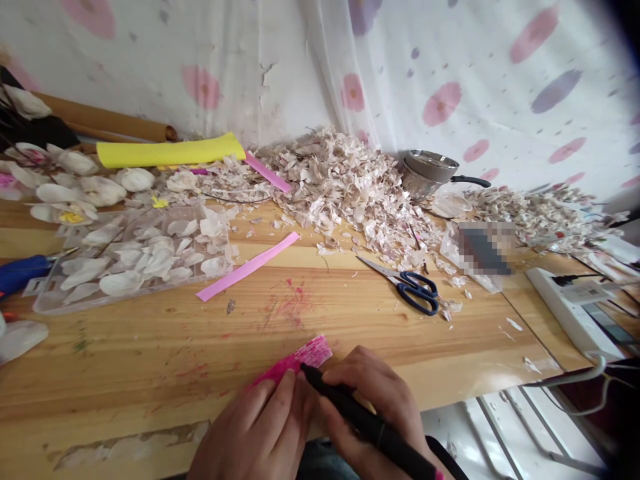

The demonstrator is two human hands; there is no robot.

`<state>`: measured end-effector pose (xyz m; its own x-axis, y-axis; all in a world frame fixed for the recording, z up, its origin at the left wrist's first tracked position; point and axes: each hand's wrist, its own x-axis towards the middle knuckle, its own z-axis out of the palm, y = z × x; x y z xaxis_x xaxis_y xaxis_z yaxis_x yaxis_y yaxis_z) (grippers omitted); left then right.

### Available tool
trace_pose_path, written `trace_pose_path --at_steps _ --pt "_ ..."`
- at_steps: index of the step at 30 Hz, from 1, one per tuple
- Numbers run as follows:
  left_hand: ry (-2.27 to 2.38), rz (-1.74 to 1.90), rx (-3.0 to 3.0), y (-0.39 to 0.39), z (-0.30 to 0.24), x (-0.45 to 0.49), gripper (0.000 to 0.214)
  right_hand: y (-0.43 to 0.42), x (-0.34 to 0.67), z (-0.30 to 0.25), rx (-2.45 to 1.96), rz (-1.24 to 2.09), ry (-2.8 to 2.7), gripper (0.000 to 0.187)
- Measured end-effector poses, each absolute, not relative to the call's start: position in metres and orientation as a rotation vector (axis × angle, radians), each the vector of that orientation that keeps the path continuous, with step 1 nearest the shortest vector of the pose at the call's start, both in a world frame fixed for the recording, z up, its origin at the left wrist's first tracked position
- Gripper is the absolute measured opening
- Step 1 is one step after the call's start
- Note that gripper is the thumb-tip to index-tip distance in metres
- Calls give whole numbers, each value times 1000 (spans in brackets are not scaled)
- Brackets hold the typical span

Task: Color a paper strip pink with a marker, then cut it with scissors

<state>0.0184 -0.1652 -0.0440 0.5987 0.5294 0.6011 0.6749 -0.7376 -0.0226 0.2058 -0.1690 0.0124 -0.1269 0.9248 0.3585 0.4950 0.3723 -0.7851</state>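
Note:
A pink strip (314, 351) lies at the table's front edge, coloured deep magenta on its left part and streaky at its right end. My left hand (260, 427) holds it down, fingers together, covering its lower left part. In my right hand (375, 393) is a black marker (360, 417) with a bit of pink at its rear end. The marker's tip touches the strip just beside my left fingertips. Farther back, a plain light pink strip (249, 267) lies on the wood, and another pink strip (267, 171) leans against the petal pile.
Blue-handled scissors (417, 291) lie right of centre. A clear tray (135, 260) of pale petals stands left, below a yellow roll (167, 152). Dry petals (345, 180) are heaped at the back, near a metal pot (425, 177). A power strip (570, 313) sits far right.

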Motion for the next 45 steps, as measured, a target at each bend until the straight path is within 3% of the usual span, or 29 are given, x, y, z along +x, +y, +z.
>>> trace_pose_path --at_steps 5,15,23,28,40,45 --pt "-1005 -842 -2626 -163 -42 18 41 -167 209 15 -1337 529 -1709 23" --pt "-985 -812 -2622 -159 -33 18 36 -174 207 25 -1220 715 -1728 36" --pt "-962 -803 -2605 -163 -38 17 40 -178 212 31 -1321 903 -1880 16" --pt "-1020 -818 -2607 -166 -39 19 49 -176 218 17 -1380 573 -1914 23" --pt "-1042 -834 -2588 -165 -38 21 47 -184 207 23 -1220 533 -1865 31" --pt "-1031 -834 -2577 -165 -42 21 47 -189 207 16 -1268 288 -1792 40"
